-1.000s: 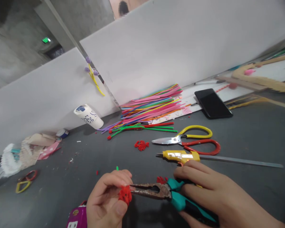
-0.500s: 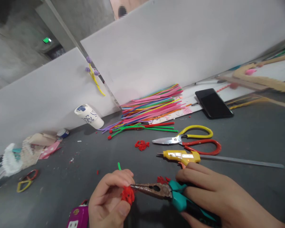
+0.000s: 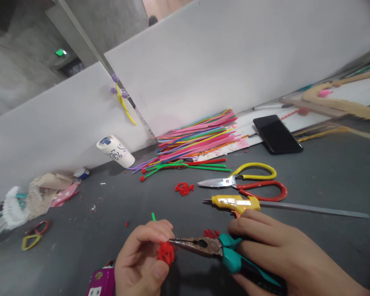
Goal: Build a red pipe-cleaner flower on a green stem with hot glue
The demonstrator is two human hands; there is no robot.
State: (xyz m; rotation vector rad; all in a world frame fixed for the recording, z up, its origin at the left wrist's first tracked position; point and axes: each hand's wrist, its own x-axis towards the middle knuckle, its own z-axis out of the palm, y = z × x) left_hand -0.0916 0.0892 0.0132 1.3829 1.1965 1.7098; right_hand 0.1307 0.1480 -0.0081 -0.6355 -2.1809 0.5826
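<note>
Between the thumb and fingers of my left hand [image 3: 143,259] is a small red pipe-cleaner flower [image 3: 165,253]; a green stem end [image 3: 153,216] sticks out above the fingers. My right hand [image 3: 274,250] is wrapped round the handles of needle-nose pliers [image 3: 203,246] with teal and black grips. The rusty plier tips touch the top of the red flower near my left fingertips. Behind the pliers lie some red pieces [image 3: 211,233], partly hidden. A yellow glue gun [image 3: 236,202] with a long glue stick lies just beyond my right hand.
Scissors [image 3: 231,181] with yellow and red handles lie beyond the glue gun, beside a red fuzzy cluster [image 3: 184,188]. Farther back are many coloured pipe cleaners [image 3: 200,137], a phone [image 3: 277,133] and a white cup [image 3: 115,151]. A purple box [image 3: 101,281] sits at the front left.
Both hands stay almost in place. The red flower and its green stem have turned very slightly at the plier tips; the table things look unmoved.
</note>
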